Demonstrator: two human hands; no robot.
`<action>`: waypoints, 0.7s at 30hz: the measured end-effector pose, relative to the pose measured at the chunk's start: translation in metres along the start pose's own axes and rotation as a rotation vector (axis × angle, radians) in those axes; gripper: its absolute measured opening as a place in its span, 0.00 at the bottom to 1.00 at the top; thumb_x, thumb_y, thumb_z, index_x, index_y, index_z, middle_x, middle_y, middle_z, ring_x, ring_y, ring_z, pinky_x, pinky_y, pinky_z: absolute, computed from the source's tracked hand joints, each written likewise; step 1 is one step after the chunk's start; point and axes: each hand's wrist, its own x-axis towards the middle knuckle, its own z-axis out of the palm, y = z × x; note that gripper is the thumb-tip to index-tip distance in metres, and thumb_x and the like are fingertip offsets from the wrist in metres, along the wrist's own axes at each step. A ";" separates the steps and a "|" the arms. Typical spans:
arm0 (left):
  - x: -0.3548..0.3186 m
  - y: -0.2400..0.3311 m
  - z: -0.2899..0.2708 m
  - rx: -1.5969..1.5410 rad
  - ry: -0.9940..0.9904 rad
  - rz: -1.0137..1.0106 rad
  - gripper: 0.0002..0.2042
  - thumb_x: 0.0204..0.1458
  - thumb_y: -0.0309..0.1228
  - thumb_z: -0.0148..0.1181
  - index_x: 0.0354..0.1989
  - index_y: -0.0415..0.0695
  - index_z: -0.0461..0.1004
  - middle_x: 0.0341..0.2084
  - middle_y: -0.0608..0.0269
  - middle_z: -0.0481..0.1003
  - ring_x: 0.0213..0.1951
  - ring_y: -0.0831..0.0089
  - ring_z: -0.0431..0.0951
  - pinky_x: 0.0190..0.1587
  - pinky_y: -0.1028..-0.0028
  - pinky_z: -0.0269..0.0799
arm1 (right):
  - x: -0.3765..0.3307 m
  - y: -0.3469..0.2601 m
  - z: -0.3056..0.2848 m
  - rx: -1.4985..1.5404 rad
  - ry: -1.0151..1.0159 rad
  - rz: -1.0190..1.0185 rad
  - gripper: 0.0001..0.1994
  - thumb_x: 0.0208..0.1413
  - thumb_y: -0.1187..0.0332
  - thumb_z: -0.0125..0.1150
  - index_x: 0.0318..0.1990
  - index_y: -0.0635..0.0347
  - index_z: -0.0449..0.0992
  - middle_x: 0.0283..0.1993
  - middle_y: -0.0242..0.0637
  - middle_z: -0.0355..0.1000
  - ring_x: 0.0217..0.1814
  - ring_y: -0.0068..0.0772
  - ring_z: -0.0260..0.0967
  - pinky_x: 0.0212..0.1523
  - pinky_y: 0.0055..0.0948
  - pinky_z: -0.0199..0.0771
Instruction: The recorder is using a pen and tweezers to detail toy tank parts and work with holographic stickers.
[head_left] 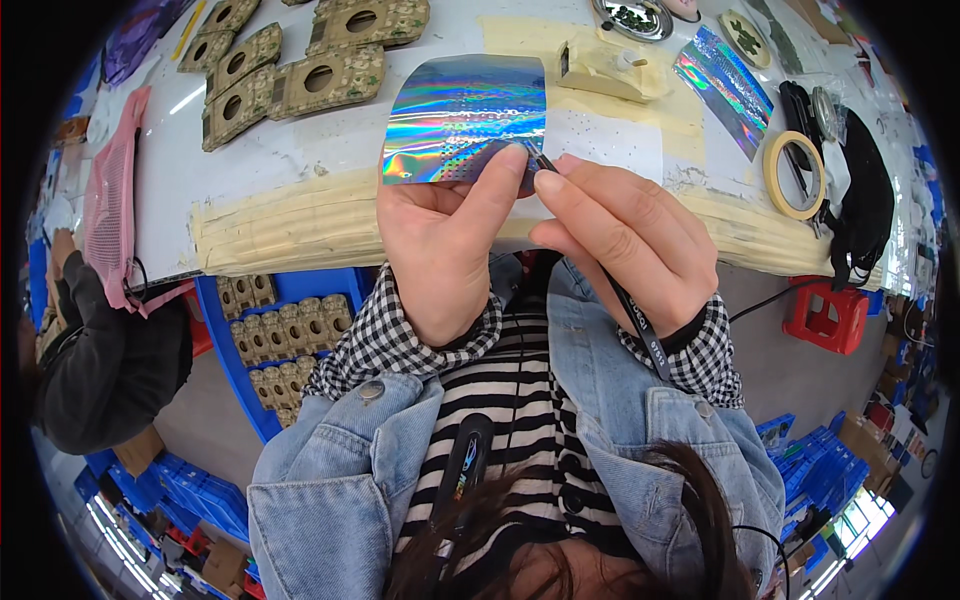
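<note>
My left hand (pixel 445 235) pinches the lower edge of a shiny holographic sheet (pixel 465 100), raised above the table's front edge. Rows of small marks run down the sheet's middle. Black tweezers (pixel 628 310) lie along the palm of my right hand (pixel 630 225), gripped between thumb and fingers. Their tip meets the sheet's lower right corner, close to my left thumb. Whether anything tiny sits between the tips is too small to tell. Beyond my right hand, a white paper (pixel 610 140) with scattered dark specks lies on the table.
Camouflage-patterned parts with round holes (pixel 330 80) stand at the back left. A second holographic sheet (pixel 725 88), a tape roll (pixel 794 175) and a taped block (pixel 610 70) are to the right. A blue tray (pixel 235 350) of similar parts sits below left, beside a co-worker's dark sleeve (pixel 120 360).
</note>
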 end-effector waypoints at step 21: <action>-0.001 -0.001 0.001 -0.013 0.017 0.016 0.08 0.50 0.19 0.60 0.39 0.35 0.74 0.31 0.60 0.77 0.32 0.76 0.78 0.36 0.78 0.75 | 0.000 0.000 0.001 0.002 0.005 0.003 0.19 0.36 0.70 0.71 0.40 0.64 0.78 0.35 0.43 0.75 0.36 0.40 0.76 0.33 0.31 0.79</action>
